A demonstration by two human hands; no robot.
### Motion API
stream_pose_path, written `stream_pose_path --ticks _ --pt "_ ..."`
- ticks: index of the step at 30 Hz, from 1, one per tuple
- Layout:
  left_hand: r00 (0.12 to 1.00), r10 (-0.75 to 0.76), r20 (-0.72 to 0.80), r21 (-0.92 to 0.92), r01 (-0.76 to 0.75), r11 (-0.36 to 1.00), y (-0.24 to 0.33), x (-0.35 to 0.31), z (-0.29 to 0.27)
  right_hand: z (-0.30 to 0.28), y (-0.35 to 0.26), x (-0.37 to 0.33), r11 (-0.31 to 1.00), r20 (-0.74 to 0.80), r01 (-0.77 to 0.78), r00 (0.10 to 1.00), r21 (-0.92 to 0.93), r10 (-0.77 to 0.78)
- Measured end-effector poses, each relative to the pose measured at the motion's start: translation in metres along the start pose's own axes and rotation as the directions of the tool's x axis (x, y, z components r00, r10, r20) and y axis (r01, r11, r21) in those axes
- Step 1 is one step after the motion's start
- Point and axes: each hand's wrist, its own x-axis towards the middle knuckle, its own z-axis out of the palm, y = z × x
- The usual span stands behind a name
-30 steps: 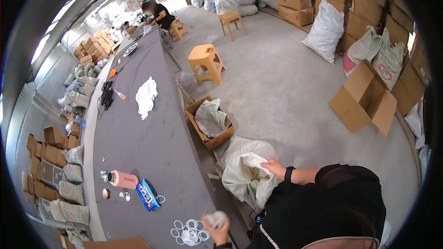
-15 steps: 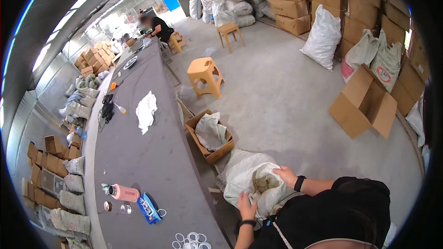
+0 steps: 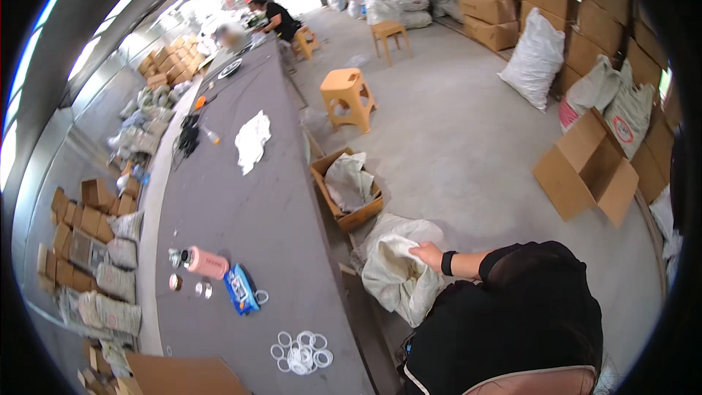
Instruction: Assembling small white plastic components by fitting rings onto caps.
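Observation:
My right hand (image 3: pixel 430 254) pinches the rim of a white woven sack (image 3: pixel 398 281) standing on the floor beside the long table. The sack's mouth sags partly closed, and what lies inside is mostly hidden by the fabric. My left hand is out of sight. On the near end of the grey-covered table (image 3: pixel 212 212) lies a heap of white rings (image 3: pixel 300 355). A blue soft packet (image 3: pixel 240 289), with one white ring against it, rests beside a pink bottle (image 3: pixel 207 263).
Beyond the sack, an open cardboard box (image 3: pixel 358 216) holds a crumpled sack. A yellow stool (image 3: pixel 348 99) and an open carton (image 3: pixel 585 168) stand on the floor. Brown cardboard (image 3: pixel 186 377) shows at the lower left. Another person (image 3: pixel 278 22) sits at the table's far end.
My left hand has left the sack and gone out of view. The sack's mouth has folded inward, covering its pale contents. The view has shifted, and cardboard has appeared at lower left.

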Motion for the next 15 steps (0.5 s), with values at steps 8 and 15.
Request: stream_pose_path --ticks 8,15 --pt "0.938 -0.320 0.131 0.075 0.313 0.947 -0.036 0.005 -0.033 0.005 0.019 0.009 0.996 0.028 0.012 1.000 -0.091 -0.009" --pt "0.859 -0.512 -0.003 -0.019 0.512 0.859 -0.103 0.026 0.034 0.024 0.015 -0.007 0.981 0.087 0.016 0.996 -0.194 0.001"
